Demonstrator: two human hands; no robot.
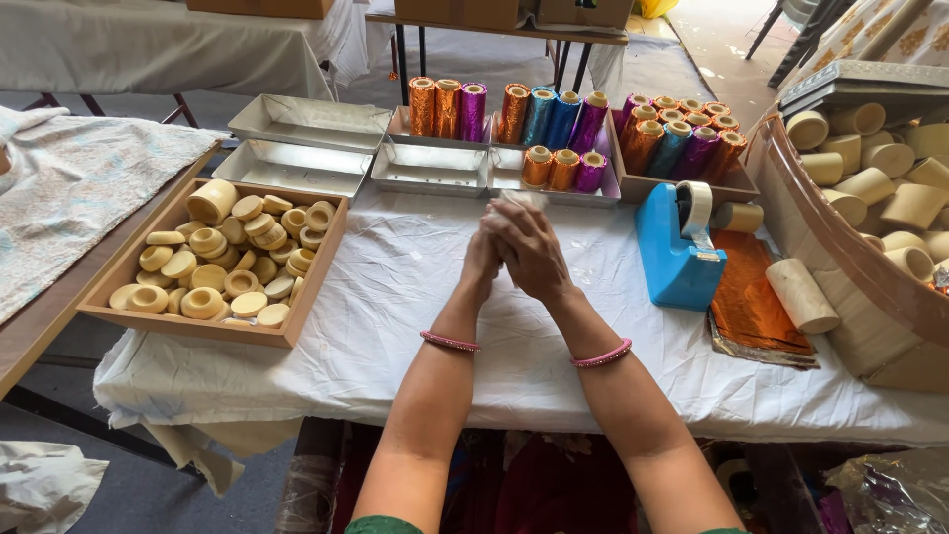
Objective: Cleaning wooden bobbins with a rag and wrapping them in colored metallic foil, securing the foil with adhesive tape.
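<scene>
Pressing together over the white-clothed worktop (415,297): left hand (481,259) and right hand (529,247), closed around a small pale piece (522,199), just left of the blue tape dispenser (676,247); wooden tray of cream rings (213,259) farther left.

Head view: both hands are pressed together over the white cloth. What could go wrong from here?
The left hand and right hand hide most of a small pale piece, so a slip in the grip could go unseen. The foil-wrapped tubes stand upright close ahead; a forward reach might topple them. The blue tape dispenser sits near the right hand and could be knocked.
</scene>
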